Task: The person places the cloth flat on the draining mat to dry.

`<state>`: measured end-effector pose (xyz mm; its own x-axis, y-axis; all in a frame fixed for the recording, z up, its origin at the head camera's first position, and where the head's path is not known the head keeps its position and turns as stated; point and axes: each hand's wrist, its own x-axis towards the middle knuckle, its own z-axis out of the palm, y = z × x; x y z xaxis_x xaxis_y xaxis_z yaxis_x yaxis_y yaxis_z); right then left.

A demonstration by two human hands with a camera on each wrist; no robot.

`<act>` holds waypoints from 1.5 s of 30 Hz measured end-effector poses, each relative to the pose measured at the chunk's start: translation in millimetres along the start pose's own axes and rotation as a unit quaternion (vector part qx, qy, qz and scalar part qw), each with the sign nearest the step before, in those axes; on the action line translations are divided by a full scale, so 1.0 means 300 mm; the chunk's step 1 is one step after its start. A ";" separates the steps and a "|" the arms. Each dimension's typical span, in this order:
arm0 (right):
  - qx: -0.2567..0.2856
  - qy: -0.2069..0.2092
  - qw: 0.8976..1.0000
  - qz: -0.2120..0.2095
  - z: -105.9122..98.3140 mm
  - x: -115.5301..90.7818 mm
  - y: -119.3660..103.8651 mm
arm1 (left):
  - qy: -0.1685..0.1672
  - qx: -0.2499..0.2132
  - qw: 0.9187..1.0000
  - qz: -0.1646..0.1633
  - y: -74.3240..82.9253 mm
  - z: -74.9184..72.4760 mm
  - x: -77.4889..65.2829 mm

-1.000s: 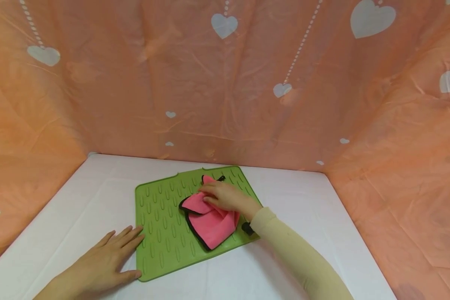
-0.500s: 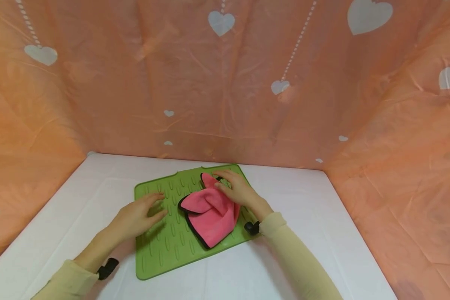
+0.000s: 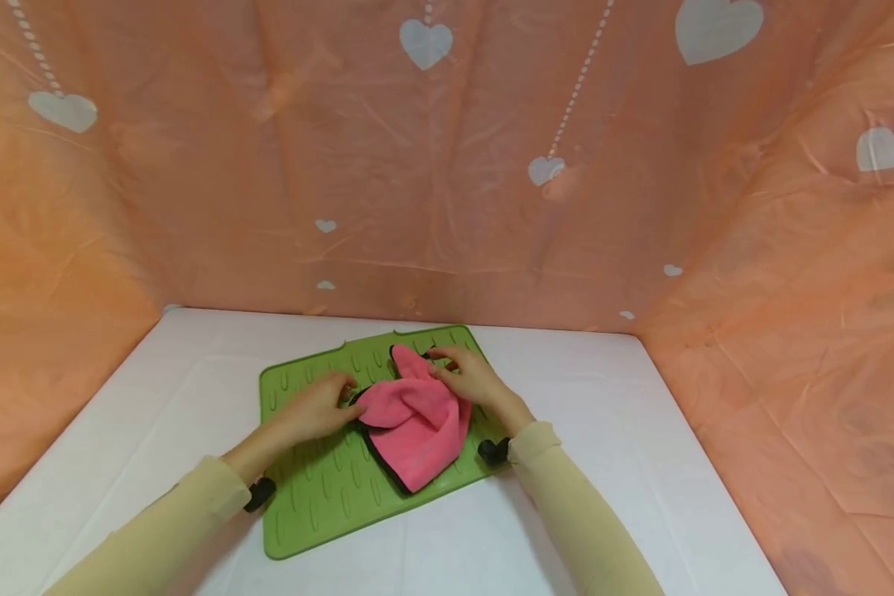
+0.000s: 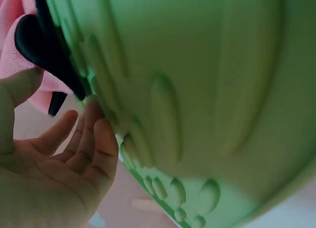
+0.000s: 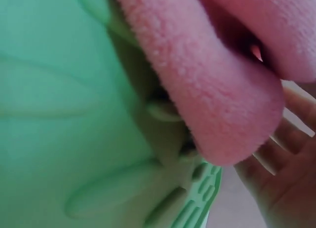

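Observation:
A pink plush cloth with black edging lies crumpled and partly folded on a green ribbed mat. My left hand is at the cloth's left corner. In the left wrist view its thumb touches the pink fabric near the black edging, and the loosely bent fingers lie beside the mat's surface. At the cloth's far right side is my right hand, thumb against the fabric and fingers reaching past the edge. In the right wrist view a thick pink fold hides the fingertips.
A white-covered table lies under the mat. Orange sheeting with pale hearts encloses the back and both sides. A black wrist device shows at the left cuff, and another black device at the right cuff.
My left hand has come off the mat's left edge and moved right to the cloth's corner. The right hand has shifted from the cloth's middle to its far right edge.

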<state>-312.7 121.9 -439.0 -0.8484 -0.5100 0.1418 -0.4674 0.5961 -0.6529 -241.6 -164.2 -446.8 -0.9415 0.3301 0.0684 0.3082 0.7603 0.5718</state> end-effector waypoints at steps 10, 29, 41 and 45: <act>-0.031 -0.053 0.998 0.004 0.032 0.004 -0.008 | -0.023 0.011 1.000 -0.007 0.014 0.032 -0.004; 0.025 0.091 0.996 -0.008 0.042 -0.007 0.008 | 0.030 -0.059 0.998 0.017 -0.027 -0.013 -0.015; 0.034 0.210 0.977 -0.019 0.014 -0.007 0.019 | 0.081 -0.054 0.995 0.010 -0.067 -0.088 -0.016; 0.046 0.224 0.973 -0.021 0.007 -0.006 0.032 | 0.090 -0.039 0.995 0.000 -0.085 -0.110 -0.018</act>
<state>-315.1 127.1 -447.1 -0.8614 -0.1988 0.4674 -0.4980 0.5118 -0.7001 -248.8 -203.9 -434.8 -0.9531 0.2189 0.2092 0.3026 0.7122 0.6334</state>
